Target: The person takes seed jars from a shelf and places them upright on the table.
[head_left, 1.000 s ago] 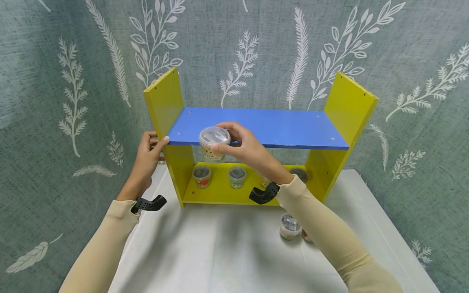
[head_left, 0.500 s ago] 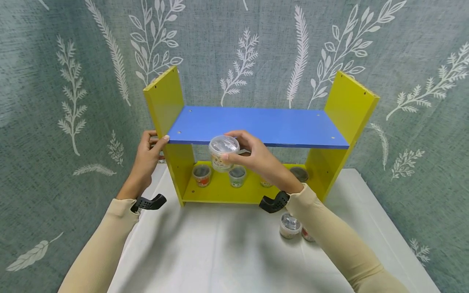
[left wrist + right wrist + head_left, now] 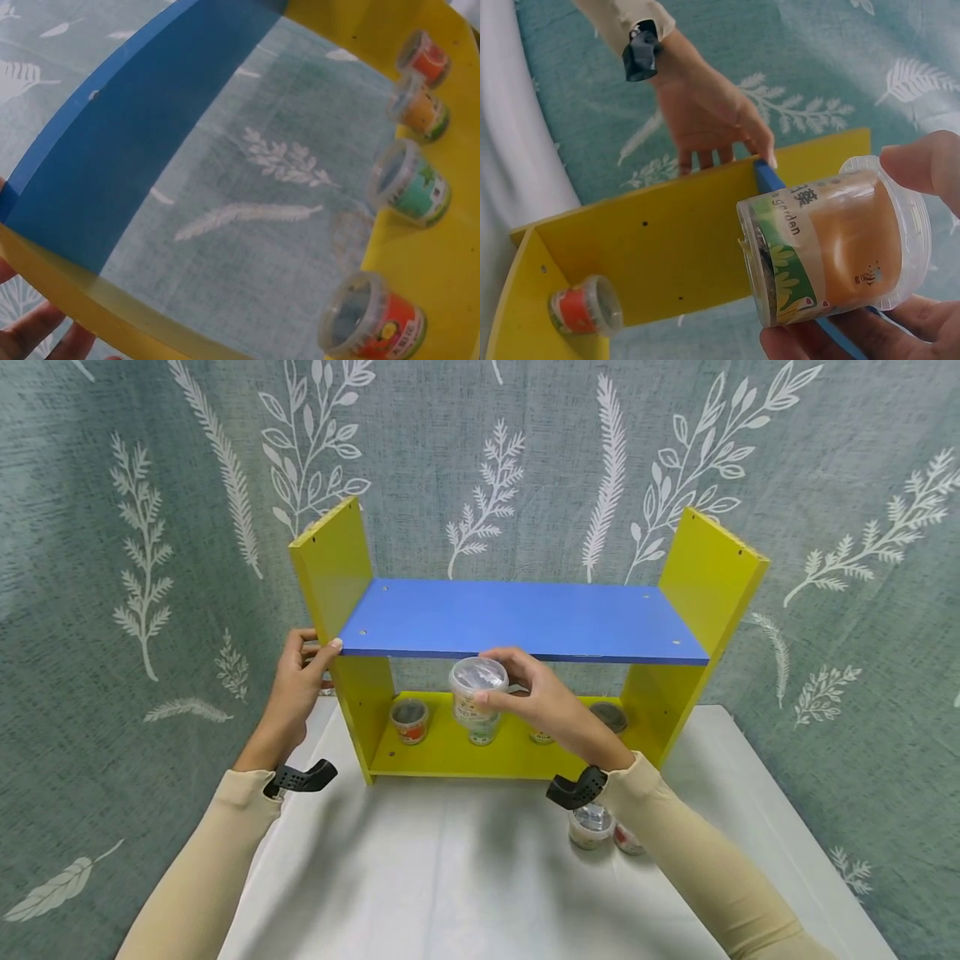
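Since the earlier frames, the right hand (image 3: 551, 706) has carried a lidded clear plastic cup (image 3: 467, 693) down and rightward, from in front of the blue shelf (image 3: 517, 618) to just below its front edge. The cup is pinched between thumb and fingers, roughly upright above the yellow bottom board (image 3: 435, 762), partly hiding a green-labelled cup (image 3: 482, 737); its label shows a bee and yellow flowers. The left hand (image 3: 295, 685) has stayed gripping the yellow left side panel (image 3: 337, 568), thumb at the shelf's front corner, fingers round the outside. A red-labelled cup (image 3: 409, 722) stands nearest that panel, first of four along the board. Two more cups (image 3: 590, 827) sit on the white-covered desk (image 3: 375, 877), near the right forearm.
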A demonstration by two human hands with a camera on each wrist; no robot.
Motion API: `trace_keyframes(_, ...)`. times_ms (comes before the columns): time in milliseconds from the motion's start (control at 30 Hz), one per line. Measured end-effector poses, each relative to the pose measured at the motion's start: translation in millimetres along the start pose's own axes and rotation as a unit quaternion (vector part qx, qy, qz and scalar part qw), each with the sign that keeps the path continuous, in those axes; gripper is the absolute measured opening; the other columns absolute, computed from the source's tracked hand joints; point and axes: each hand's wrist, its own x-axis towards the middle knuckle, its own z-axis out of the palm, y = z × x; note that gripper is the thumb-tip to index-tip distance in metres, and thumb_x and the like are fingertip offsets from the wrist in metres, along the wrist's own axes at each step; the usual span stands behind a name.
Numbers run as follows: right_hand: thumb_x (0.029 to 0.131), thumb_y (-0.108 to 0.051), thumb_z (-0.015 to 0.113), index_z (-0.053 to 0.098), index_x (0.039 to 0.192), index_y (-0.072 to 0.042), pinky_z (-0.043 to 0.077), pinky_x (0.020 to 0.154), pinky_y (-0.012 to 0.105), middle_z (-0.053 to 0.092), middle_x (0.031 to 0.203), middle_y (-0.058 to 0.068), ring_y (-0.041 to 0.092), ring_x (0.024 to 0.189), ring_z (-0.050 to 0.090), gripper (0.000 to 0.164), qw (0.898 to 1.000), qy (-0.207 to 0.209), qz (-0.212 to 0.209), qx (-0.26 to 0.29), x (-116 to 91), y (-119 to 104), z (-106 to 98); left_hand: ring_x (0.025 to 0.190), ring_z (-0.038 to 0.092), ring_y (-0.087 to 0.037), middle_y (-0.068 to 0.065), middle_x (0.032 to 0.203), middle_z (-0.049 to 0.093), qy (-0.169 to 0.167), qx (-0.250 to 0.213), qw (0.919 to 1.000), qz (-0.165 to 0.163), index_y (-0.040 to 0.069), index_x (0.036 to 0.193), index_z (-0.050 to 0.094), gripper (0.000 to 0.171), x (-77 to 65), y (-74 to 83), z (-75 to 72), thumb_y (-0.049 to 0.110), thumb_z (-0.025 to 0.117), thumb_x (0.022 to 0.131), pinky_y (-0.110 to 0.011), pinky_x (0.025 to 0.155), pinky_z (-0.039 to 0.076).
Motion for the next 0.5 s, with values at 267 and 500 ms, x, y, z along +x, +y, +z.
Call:
trace_keyframes(267,0.082,-0.040,0.075,0.046,0.135,-0.027,0.047,0.092,0.042,0.053,0.129,0.001,0.019,0.118,0.050,0.061,0.999,0.019,0.030,0.008,-8.4,13.5,-3.0,0.105,0.046,-0.024,-0.004,0.117,0.045,0.003,0.000,1.0000,-0.001,0.018,0.130,0.038,0.051,0.4,-1.1,0.7,0.049,0.054,0.094,-0.045,0.082,0.040)
trace_keyframes(500,0.083,-0.039,0.075,0.045,0.136,-0.028,0.048,0.088,0.041,0.053,0.128,0.002,0.022,0.116,0.052,0.062,0.998,0.016,0.052,0.019,-19.7,31.5,-7.4,0.105,0.045,-0.022,-0.003,0.117,0.045,0.003,0.001,1.0000,0.000,0.019,0.130,0.038,0.049,2.4,-1.9,1.3,0.049,0.053,0.094,-0.046,0.082,0.040)
